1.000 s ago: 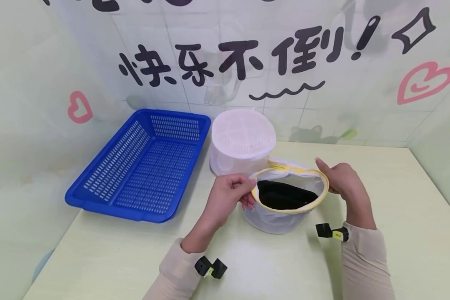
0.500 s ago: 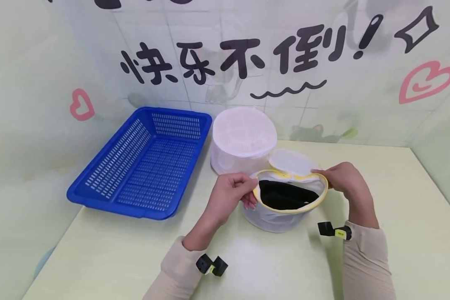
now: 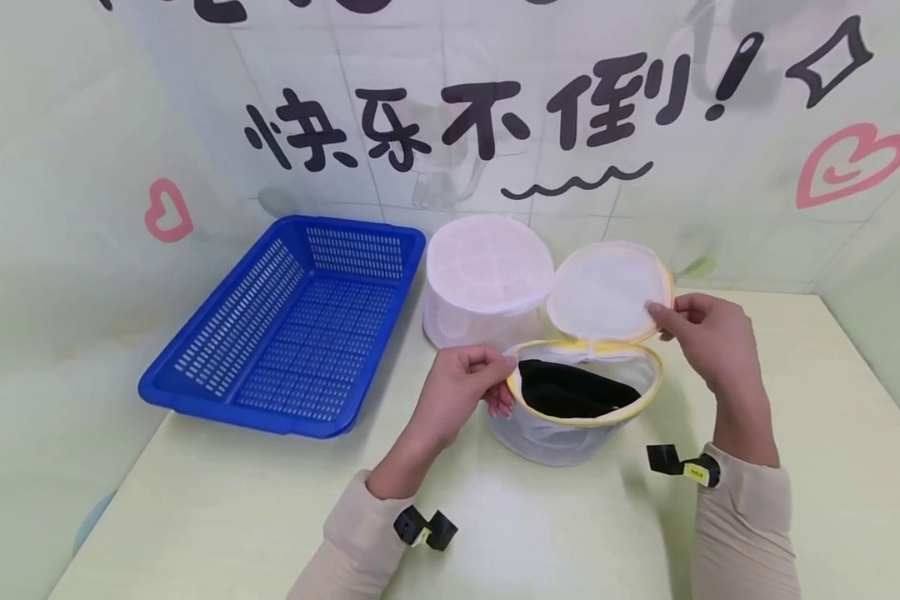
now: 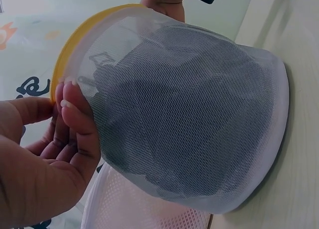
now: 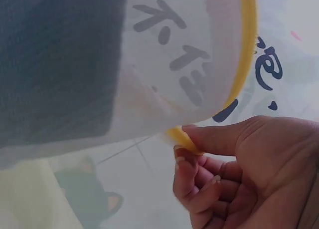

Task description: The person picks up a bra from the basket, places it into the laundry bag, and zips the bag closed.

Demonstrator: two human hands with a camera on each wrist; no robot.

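A white mesh laundry bag (image 3: 543,446) with yellow trim stands on the table, its round lid (image 3: 607,292) raised at the back. Inside lies a folded black cloth item (image 3: 570,390), which shows dark through the mesh bag wall (image 4: 199,114) in the left wrist view. My left hand (image 3: 457,392) pinches the bag's rim on the left side between thumb and fingers. At the right, my right hand (image 3: 720,342) pinches the lid's edge, and the right wrist view shows thumb and forefinger on the yellow trim (image 5: 182,139).
Behind the bag stands a second white mesh laundry bag (image 3: 487,275) with a pinkish top. A blue plastic basket (image 3: 322,342) sits at the left. Printed wall sheeting (image 3: 450,192) borders the table (image 3: 810,400) at the back.
My right hand has moved from the bag's right rim to the lid and raised it up and back, so the lid now stands upright. The left hand keeps its hold on the rim.
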